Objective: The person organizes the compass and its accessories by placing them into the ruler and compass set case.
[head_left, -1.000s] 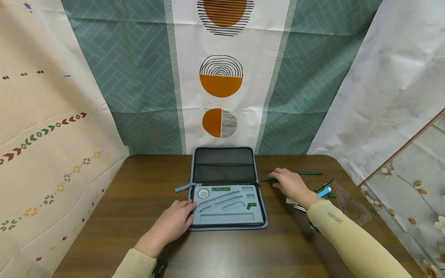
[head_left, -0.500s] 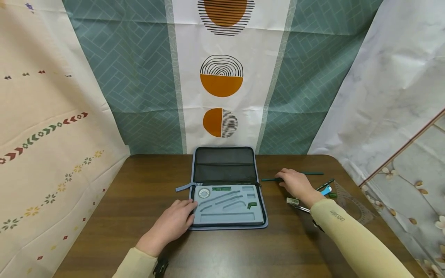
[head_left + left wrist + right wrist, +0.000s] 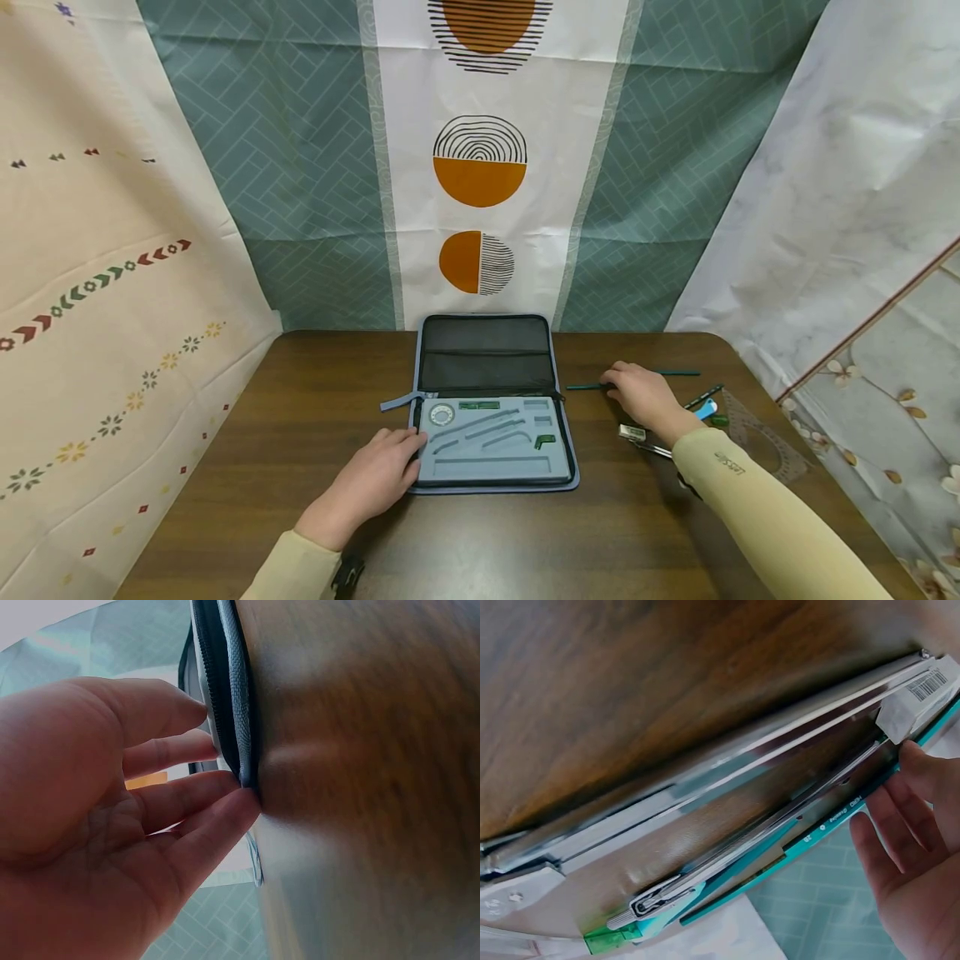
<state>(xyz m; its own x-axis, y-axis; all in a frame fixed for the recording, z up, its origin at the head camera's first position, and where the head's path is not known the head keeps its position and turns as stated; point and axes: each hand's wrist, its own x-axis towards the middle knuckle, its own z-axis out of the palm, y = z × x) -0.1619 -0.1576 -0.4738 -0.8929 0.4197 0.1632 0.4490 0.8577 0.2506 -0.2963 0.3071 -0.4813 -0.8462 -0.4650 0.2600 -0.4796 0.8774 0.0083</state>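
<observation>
My left hand [image 3: 371, 475] rests at the left edge of an open blue-grey zip case [image 3: 573, 467]; in the left wrist view its fingertips touch the zipped edge [image 3: 238, 690]. A grey moulded tray [image 3: 498, 468] fills the case's lower half, with a round white disc [image 3: 442, 414] and small green pieces [image 3: 478, 405] in it. To the right of the case, my right hand [image 3: 641, 396] pinches a green pencil [image 3: 583, 387] low over the table. The right wrist view shows thumb and fingertips along the lettered pencil [image 3: 817, 834], partly covering it.
Near my right hand lie a small eraser [image 3: 632, 432], a metal compass [image 3: 654, 450], a dark patterned stick [image 3: 703, 397], a blue-handled item [image 3: 706, 408] and a small green block [image 3: 718, 421]. A clear protractor [image 3: 780, 458] and another green stick [image 3: 678, 372] are farther right.
My right hand has shifted slightly right along the green pencil, uncovering more of its left end and the eraser. My left hand stays at the case edge.
</observation>
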